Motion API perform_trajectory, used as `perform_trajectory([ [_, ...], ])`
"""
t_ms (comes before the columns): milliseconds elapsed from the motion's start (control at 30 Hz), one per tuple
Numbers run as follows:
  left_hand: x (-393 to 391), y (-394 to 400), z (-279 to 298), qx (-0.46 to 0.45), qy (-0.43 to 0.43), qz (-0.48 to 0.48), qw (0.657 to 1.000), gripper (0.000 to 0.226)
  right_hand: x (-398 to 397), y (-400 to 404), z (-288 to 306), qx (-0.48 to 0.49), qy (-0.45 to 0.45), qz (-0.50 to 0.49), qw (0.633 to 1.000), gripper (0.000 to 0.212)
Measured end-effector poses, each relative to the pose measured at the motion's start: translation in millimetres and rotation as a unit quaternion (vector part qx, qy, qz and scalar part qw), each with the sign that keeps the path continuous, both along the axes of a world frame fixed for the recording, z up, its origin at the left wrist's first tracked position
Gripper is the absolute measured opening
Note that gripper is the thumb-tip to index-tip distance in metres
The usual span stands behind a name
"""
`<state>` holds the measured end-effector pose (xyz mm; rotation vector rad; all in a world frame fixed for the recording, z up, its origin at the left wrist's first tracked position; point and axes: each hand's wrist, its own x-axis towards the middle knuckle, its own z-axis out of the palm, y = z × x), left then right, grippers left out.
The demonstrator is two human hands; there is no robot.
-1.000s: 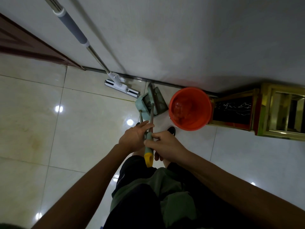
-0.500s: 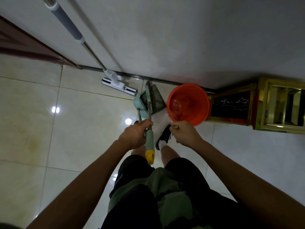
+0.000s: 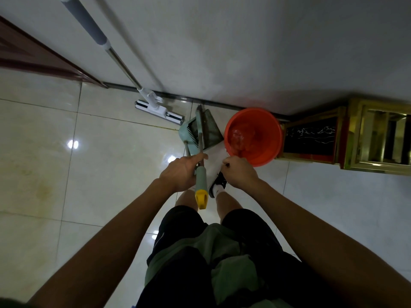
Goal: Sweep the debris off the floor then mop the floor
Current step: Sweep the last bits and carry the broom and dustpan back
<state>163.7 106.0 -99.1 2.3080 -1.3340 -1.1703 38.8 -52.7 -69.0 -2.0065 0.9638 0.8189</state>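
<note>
Far left: a dark door edge [image 3: 44, 61] meets the tiled floor [image 3: 111, 174], glossy, with lamp reflections. No debris is distinguishable on the tiles from this view.

Left of centre: the mop [image 3: 124, 70] leans against the wall [image 3: 244, 52], grey grip up, flat white head on the floor at the skirting. No hand is on it.

Centre: the broom [image 3: 191, 134] and the dustpan [image 3: 210, 127] stand together just beside the mop head, broom bristles tucked against the pan. Both long handles rise toward the camera. The left hand [image 3: 181, 172] is curled round the handles, gripping them just above the green sleeve with the yellow end cap [image 3: 201, 198]. Whether one or both shafts sit inside that grip, I cannot tell.

Right of centre: the right hand [image 3: 239, 172] is closed with fingers curled, near a pale shaft at its fingertips. Whether it actually holds that shaft cannot be told. A shoe [image 3: 219, 185] shows below it.

Right: an orange bucket [image 3: 272, 138] holding water stands just beside the dustpan. Further right, a gold-framed stand [image 3: 351, 138] sits against the wall.

Judgement: sweeping stage, at the start, tools being picked up and apparently separated; mopping not begun. The next move calls for one tool in each hand, then lifting both clear of the bucket so it is not tipped.
</note>
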Motion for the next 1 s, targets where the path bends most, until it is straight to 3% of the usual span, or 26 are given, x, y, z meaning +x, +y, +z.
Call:
perform_trajectory([
  [233,-2,-7,-1,0.017,-0.012,0.022,1.000,0.050,-4,-6,-12,-0.042,0.014,0.030,0.999,0.016],
  [367,5,-2,-3,0.026,-0.015,0.041,0.999,0.046,-4,-12,-14,-0.032,0.014,0.017,0.999,0.032],
  [500,7,-2,-4,0.028,-0.011,0.068,0.997,0.054,-10,-13,-17,-0.031,0.010,0.013,0.999,0.033],
  [700,-2,-13,-3,-0.006,0.004,0.190,0.982,0.053,-3,-16,-13,-0.023,0.001,0.010,1.000,0.033],
  [933,-8,-30,-6,-0.062,0.034,0.324,0.943,0.038,0,-36,-7,-0.039,-0.033,-0.005,0.999,0.016],
  [1000,-10,-39,-6,-0.068,0.032,0.346,0.935,0.034,0,-43,-6,-0.045,-0.050,-0.025,0.997,0.025],
])
